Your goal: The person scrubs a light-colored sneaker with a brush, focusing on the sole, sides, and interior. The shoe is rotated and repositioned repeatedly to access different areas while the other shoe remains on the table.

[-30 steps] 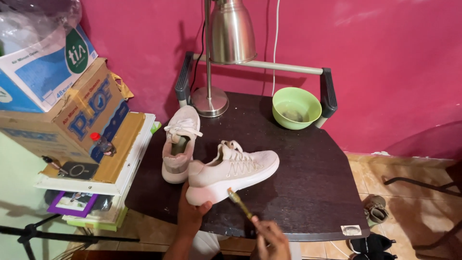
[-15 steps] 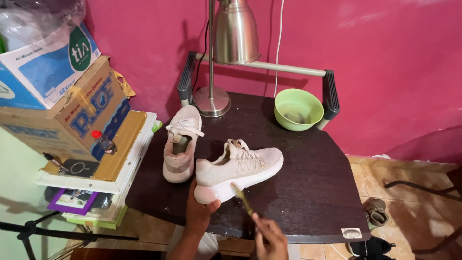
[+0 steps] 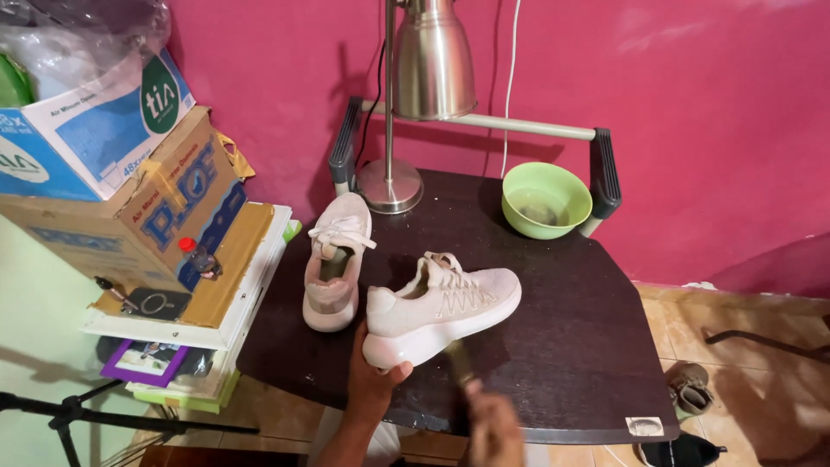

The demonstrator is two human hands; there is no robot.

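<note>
A pale pink sneaker [image 3: 450,303] lies tilted on its side on the dark table [image 3: 562,346], toe pointing right. My left hand [image 3: 372,385] grips it at the heel. My right hand [image 3: 494,424], blurred at the bottom edge, holds a thin brush [image 3: 458,361] whose tip meets the sneaker's sole edge. The second pink sneaker [image 3: 335,259] stands upright to the left, toe pointing away from me.
A green bowl [image 3: 546,201] and a metal desk lamp [image 3: 406,95] stand at the table's back. Stacked cardboard boxes [image 3: 121,199] and books sit left. Shoes [image 3: 687,389] lie on the tiled floor at right. A tripod leg [image 3: 78,417] crosses bottom left.
The held sneaker has shifted slightly right and up. My right hand has moved left and down, bringing the brush against the sole edge.
</note>
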